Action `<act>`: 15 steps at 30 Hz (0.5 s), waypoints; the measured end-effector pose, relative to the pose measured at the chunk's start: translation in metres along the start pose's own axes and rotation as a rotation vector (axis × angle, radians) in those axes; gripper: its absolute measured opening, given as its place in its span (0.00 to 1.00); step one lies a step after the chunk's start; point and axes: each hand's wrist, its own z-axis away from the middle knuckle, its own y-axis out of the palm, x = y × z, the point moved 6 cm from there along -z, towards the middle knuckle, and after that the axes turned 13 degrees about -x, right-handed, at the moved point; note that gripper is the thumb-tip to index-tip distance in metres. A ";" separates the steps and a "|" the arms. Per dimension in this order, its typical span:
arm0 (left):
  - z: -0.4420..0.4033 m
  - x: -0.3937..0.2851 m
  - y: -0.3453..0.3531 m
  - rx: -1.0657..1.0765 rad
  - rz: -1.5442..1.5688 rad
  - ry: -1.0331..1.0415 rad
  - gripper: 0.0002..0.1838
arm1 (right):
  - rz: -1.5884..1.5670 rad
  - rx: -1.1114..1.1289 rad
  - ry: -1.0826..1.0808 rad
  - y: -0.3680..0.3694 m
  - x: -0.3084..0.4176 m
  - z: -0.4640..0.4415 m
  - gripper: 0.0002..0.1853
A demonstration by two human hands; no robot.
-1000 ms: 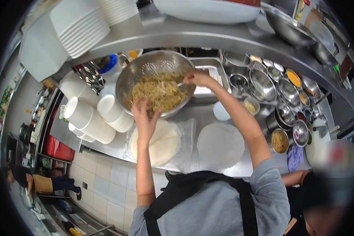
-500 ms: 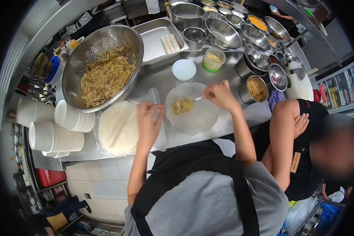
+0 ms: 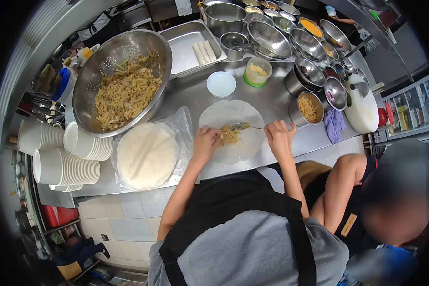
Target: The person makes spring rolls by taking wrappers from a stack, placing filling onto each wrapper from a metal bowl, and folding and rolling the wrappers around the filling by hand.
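Note:
A round translucent wrapper [image 3: 243, 150] lies flat on the steel counter with a small heap of shredded filling [image 3: 229, 137] on it. My right hand [image 3: 280, 138] is closed around the handle of a metal spoon [image 3: 256, 127], whose bowl rests at the top of the heap. At the heap's left edge, the bent fingers of my left hand [image 3: 206, 144] are drawn together on the filling; the fingertips are partly hidden in it. Left of that hand, a stack of round wrappers [image 3: 148, 155] sits on a clear plastic bag.
A big colander [image 3: 83, 97] of filling stands back left, beside paper bowls [image 3: 66, 167]. Behind are a steel tray [image 3: 176, 52] with white rolls, a small white dish [image 3: 221, 84], a green-based tub [image 3: 258, 71] and several metal bowls. A person with folded arms [image 3: 338, 190] stands close on my right.
My left hand has moved right and down from above the wrapper stack to the filling. My right hand has lowered, bringing the spoon down level over the heap. The person beside me has shifted lower in view.

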 end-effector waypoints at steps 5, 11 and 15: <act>0.002 0.019 0.007 -0.017 -0.053 -0.010 0.10 | -0.193 0.213 0.268 0.011 -0.034 -0.025 0.04; 0.002 0.016 -0.005 -0.021 -0.024 -0.053 0.12 | -0.724 0.000 0.050 0.015 0.075 -0.162 0.06; -0.003 0.027 -0.014 -0.084 -0.004 0.046 0.11 | -0.422 -0.247 -0.329 0.065 0.193 -0.204 0.10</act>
